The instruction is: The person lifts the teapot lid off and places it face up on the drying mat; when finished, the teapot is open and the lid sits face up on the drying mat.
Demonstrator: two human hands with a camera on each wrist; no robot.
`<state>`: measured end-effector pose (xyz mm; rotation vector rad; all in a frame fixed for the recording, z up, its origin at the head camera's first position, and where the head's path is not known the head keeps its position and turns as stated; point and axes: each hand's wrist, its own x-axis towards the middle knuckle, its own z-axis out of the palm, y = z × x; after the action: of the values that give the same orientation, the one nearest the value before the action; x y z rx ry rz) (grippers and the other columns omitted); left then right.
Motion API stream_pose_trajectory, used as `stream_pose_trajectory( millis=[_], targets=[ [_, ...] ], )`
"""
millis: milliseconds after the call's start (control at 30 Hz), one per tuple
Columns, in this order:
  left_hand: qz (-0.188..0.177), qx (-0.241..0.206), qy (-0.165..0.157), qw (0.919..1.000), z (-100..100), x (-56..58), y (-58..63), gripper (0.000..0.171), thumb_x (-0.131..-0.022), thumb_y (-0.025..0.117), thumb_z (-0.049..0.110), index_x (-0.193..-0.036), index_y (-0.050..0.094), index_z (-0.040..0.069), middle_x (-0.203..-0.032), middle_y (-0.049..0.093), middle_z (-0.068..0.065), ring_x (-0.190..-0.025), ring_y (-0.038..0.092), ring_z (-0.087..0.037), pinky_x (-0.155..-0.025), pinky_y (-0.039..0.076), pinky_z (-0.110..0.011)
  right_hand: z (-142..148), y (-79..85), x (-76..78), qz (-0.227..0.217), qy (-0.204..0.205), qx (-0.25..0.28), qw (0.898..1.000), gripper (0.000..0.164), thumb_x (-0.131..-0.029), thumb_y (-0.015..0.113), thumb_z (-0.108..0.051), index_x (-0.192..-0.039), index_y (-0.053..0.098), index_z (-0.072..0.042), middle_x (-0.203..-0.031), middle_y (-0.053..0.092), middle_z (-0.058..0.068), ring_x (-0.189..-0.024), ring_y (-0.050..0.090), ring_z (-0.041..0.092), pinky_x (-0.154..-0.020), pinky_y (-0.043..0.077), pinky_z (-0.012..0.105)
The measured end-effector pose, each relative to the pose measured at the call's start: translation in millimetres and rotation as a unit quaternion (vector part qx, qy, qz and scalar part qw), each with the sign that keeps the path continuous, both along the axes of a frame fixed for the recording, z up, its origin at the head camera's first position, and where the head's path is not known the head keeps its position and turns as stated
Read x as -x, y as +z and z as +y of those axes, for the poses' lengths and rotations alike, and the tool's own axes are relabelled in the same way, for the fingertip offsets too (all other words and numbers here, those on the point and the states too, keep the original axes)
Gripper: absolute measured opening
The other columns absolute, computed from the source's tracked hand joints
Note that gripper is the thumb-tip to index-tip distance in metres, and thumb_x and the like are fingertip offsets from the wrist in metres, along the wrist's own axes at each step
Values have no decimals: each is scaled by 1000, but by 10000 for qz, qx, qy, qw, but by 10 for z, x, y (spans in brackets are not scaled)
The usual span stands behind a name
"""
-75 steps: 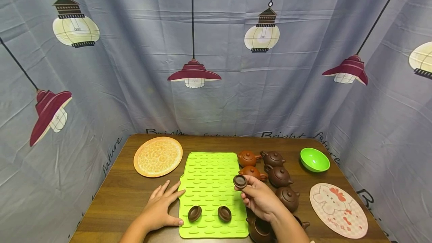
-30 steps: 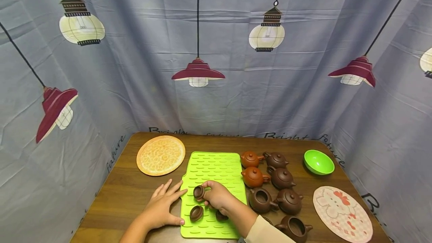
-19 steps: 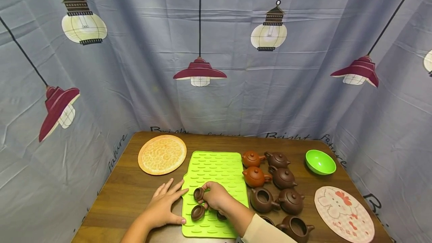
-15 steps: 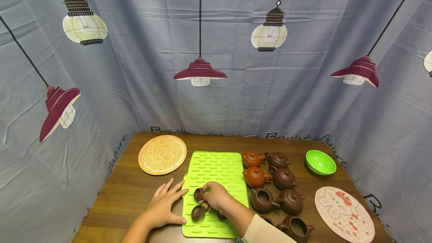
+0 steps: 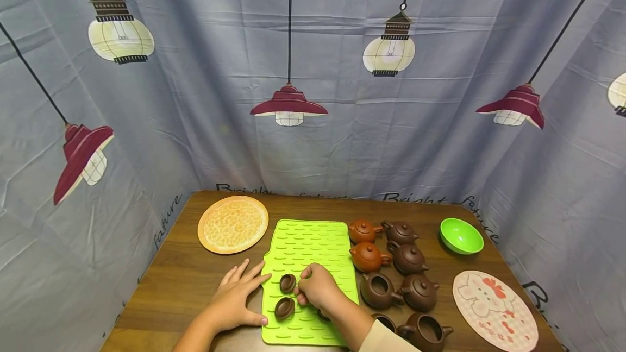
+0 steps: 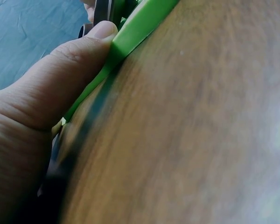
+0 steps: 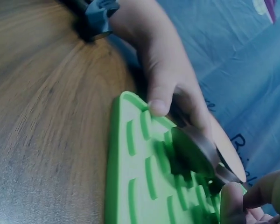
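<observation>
My left hand [image 5: 235, 300] lies with fingers spread beside the lime-green mat [image 5: 313, 243], its thumb [image 6: 102, 32] on the mat's edge. On the mat near it sit two dark brown teapot lids, a farther lid [image 5: 287, 283] and a nearer lid [image 5: 285, 308], both tilted with the hollow side showing. My right hand [image 5: 318, 287] is just right of the farther lid, fingertips close to its rim and bent, holding nothing. In the right wrist view its thumb [image 7: 232, 203] and index finger stand slightly apart. A third lid [image 5: 323, 315] is mostly hidden under the right wrist.
Right of the mat stand lidded orange teapots [image 5: 368, 257] and lidded brown teapots [image 5: 419, 291]. Several lidless brown pots [image 5: 379, 289] are nearer me. Farther right are a green bowl [image 5: 461, 236] and a round rabbit-print mat [image 5: 494, 308]. A round orange mat [image 5: 233, 224] lies back left.
My right hand carried a lid from the mat's right side to its left, set it behind the other lid, let go and drew slightly right. The left hand stayed put.
</observation>
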<state>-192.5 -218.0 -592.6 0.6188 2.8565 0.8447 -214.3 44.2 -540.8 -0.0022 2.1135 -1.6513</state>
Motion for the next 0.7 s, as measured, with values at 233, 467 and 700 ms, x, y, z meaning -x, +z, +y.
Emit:
stream_pose_trajectory(
  millis=[233, 467, 700],
  targets=[
    [73, 66, -47, 9999, -6, 14, 6, 111, -65, 75, 85, -158, 48, 31, -173, 29, 0, -161, 11, -42, -125, 3, -65, 154, 102, 5, 256, -223, 505, 9981, 17, -102, 53, -4, -117, 53, 4, -93, 71, 21, -65, 64, 17, -61, 60, 31],
    [120, 58, -26, 9999, -17, 10, -8, 110, -65, 75, 85, -159, 48, 32, -173, 28, 1, -161, 12, -42, -124, 3, -65, 503, 382, 38, 788, -343, 369, 9956, 17, -101, 56, -8, -115, 58, 1, -93, 68, 15, -71, 65, 23, -65, 58, 38],
    [213, -51, -42, 9998, -5, -1, -5, 109, -65, 77, 83, -157, 50, 31, -172, 31, -2, -160, 14, -45, -123, 4, -68, 984, 493, 27, 1177, -963, 17, 9884, 14, -99, 62, -8, -112, 63, -2, -91, 66, 13, -74, 63, 26, -63, 55, 38]
  ],
)
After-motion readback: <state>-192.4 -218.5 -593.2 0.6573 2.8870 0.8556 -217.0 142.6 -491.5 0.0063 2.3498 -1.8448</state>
